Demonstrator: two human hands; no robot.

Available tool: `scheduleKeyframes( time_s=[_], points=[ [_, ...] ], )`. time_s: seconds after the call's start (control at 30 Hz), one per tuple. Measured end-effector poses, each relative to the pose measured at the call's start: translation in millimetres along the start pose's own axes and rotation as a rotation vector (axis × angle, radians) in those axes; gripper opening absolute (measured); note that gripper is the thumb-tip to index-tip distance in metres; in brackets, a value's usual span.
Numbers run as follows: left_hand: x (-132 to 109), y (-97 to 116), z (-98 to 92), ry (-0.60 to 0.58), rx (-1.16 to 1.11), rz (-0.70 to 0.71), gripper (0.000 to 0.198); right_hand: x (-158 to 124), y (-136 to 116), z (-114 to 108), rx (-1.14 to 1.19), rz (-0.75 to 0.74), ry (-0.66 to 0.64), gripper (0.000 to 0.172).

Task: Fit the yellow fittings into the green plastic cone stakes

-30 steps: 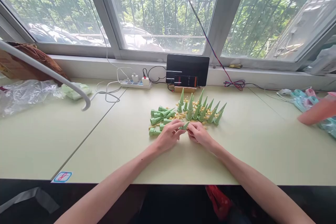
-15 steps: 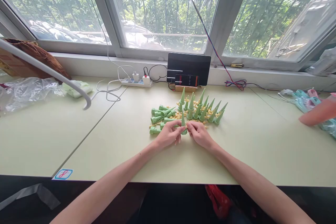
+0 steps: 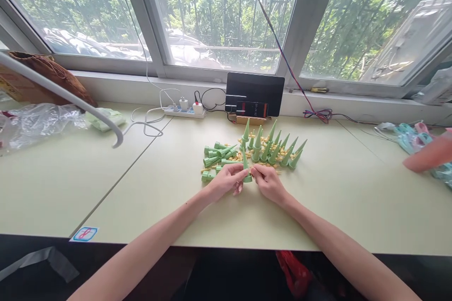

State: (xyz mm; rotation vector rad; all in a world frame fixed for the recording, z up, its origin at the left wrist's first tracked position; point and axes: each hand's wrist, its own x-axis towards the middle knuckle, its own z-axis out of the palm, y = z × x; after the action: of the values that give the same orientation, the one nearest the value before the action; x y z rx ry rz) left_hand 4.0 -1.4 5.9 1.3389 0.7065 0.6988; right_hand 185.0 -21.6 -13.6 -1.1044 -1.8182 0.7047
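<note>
**L hand point(image 3: 226, 180) grips green cone point(image 3: 245, 161), R hand point(image 3: 270, 184) alongside**

Cone's near-upright in L thumb & fingers, abt midway btw table's point(image 3: 353, 207) front & back edges. R fingertips pinched just beside it; can't tell what they grip. Behind, twd R: standing cones point(image 3: 257, 139); twd L: lying cones point(image 3: 211, 161), w/ small yellow pcs point(image 3: 240, 156) scattered btw. Nr back edge: tablet point(image 3: 254, 88), phone point(image 3: 258, 109), pwr strip point(image 3: 184, 113). Front edge, L: label point(image 3: 84, 234).

Green cones point(image 3: 273, 154) ahead, room rightward
</note>
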Motion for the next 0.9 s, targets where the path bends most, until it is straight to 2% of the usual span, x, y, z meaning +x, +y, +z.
scheduleKeyframes(
  time_s=[0.2,0.37,0.43,0.57,0.9],
  points=[
    [-0.4,-5.0,1.1,0.052,0.249,0.129,0.032,0.8,0.3,1.1,0.102,0.099,-0.023,0.044],
    [0.5,-6.4,4.9,0.128,0.470,0.321,0.025,1.6,3.6,1.7,0.312,0.262,-0.089,0.046],
    [0.8,-6.4,5.7,0.131,0.522,0.349,0.024,1.7,5.2,2.0,0.386,0.304,-0.121,0.046],
    [0.9,-6.7,5.1,0.117,0.421,0.283,0.024,1.8,7.3,2.9,0.382,0.303,-0.111,0.047],
    [-1.7,2.2,3.3,0.047,0.193,0.061,0.037,1.5,0.1,-0.1,0.080,0.088,-0.025,0.044]
  ],
)
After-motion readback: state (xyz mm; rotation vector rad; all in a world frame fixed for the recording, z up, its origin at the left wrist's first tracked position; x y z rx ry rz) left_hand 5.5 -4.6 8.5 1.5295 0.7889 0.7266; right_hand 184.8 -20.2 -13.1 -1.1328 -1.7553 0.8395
